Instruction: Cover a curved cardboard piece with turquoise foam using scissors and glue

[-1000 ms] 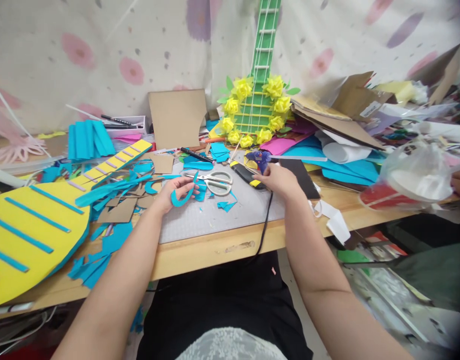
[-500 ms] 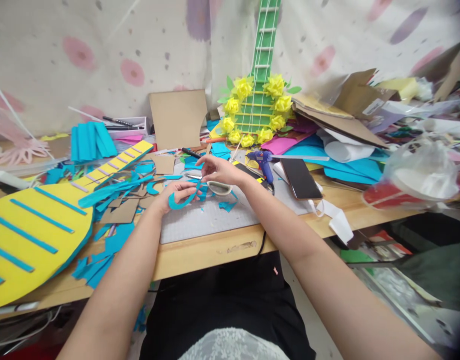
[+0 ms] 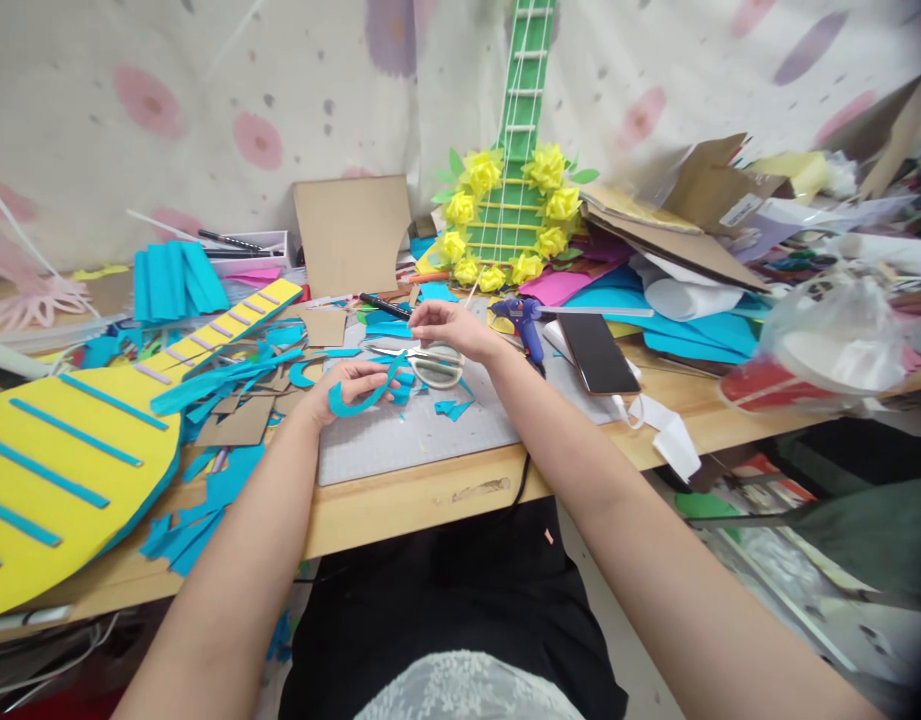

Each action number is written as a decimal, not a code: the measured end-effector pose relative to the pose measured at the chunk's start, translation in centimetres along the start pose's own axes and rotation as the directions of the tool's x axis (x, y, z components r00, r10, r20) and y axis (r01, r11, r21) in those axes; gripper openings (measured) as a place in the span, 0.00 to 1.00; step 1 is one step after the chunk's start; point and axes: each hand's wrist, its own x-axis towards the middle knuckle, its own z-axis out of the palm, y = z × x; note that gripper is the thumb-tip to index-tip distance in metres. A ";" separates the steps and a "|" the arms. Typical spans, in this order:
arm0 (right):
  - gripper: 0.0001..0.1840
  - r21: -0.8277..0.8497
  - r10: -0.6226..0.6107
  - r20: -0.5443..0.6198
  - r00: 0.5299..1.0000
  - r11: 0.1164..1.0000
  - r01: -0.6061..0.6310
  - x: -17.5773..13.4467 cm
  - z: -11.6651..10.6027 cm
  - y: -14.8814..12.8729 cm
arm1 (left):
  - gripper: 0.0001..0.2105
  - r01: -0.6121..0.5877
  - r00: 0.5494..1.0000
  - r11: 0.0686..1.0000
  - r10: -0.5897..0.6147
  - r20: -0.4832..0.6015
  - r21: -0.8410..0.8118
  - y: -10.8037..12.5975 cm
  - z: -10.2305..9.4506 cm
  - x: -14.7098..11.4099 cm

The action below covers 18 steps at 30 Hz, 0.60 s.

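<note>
My left hand point(image 3: 359, 385) pinches a curved strip of blue paper point(image 3: 355, 408), which arcs up to the right above the cutting mat point(image 3: 422, 440). Just behind the strip's upper end, my right hand point(image 3: 456, 330) hovers with loosely bent fingers, and nothing shows in them. Below it on the mat lies a pair of scissors point(image 3: 439, 368), handles to the right and blades pointing left. Small blue paper scraps point(image 3: 452, 409) are scattered near the scissors.
A yellow paper guitar point(image 3: 70, 470) covers the left side. Behind stands a green guitar point(image 3: 514, 215) ringed with yellow flowers. A blue glue gun point(image 3: 525, 325), a phone point(image 3: 598, 355) and a bagged red-and-white tub point(image 3: 790, 370) are on the right. Cardboard scraps point(image 3: 239, 422) lie left of the mat.
My right hand has drawn back from the strip's upper end, slightly right, and more of the scissors shows. My left hand keeps hold of the strip. The view has shifted slightly.
</note>
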 end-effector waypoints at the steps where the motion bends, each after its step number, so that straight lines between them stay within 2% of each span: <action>1: 0.05 -0.033 -0.012 -0.013 1.000 0.999 0.012 -0.1 0.3 -0.1 | 0.22 -0.002 1.000 1.000 0.002 -0.006 0.001 0.0 0.0 0.0; 3: 0.03 -0.096 -0.029 -0.032 0.999 0.995 0.026 -0.4 0.9 -0.1 | 0.23 -0.009 1.000 1.000 0.009 -0.010 -0.001 -0.1 0.0 0.1; 7: 0.04 -0.148 -0.019 -0.063 0.998 0.989 0.009 -0.8 2.2 0.6 | 0.22 -0.004 1.000 0.999 0.003 -0.024 -0.035 -0.2 0.0 0.1; 10: 0.12 -0.134 0.000 -0.111 0.994 0.991 -0.015 -1.0 3.1 1.3 | 0.22 0.003 0.999 0.999 -0.005 -0.037 -0.051 0.0 0.2 -0.1; 13: 0.18 -0.205 -0.047 -0.119 0.992 0.978 0.021 -1.0 3.9 1.6 | 0.21 -0.003 1.000 1.000 0.002 -0.027 -0.028 0.4 0.4 -0.3; 16: 0.16 -0.285 -0.095 -0.135 0.986 0.957 0.053 -0.9 4.3 1.6 | 0.20 -0.009 1.000 1.000 0.009 -0.009 0.004 0.6 0.6 -0.3; 18: 0.13 -0.278 -0.081 -0.173 0.982 0.960 0.030 -0.8 4.1 1.6 | 0.21 0.001 1.000 1.000 -0.001 0.002 0.013 0.6 0.7 -0.3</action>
